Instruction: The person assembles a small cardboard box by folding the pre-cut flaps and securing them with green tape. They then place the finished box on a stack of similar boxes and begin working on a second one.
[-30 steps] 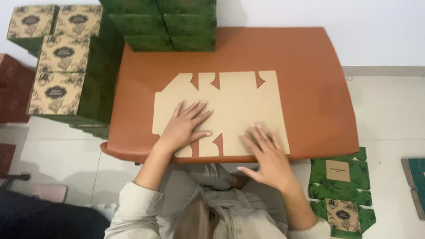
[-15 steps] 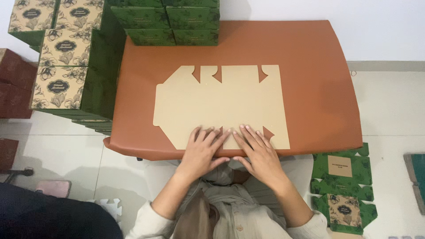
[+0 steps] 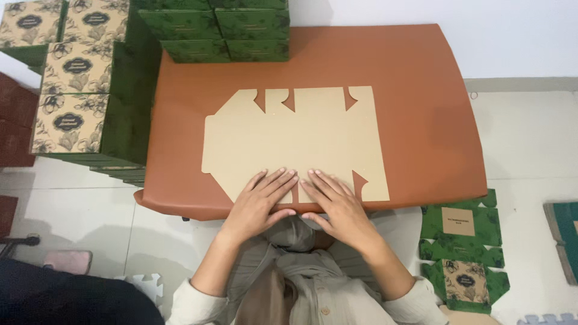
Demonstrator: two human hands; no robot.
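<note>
A flat, unfolded cardboard box blank (image 3: 295, 141), tan side up, lies in the middle of the brown table (image 3: 421, 102), its near flaps reaching the near edge. The left hand (image 3: 259, 204) and right hand (image 3: 334, 207) rest side by side on those near flaps, palms down, fingers spread flat and pressing, grasping nothing. The thumbs seem to hang over the table's near edge, though that is hard to judge. Finished green boxes (image 3: 217, 27) are stacked at the far left corner. More flat green blanks (image 3: 460, 241) lie on the floor to the right.
</note>
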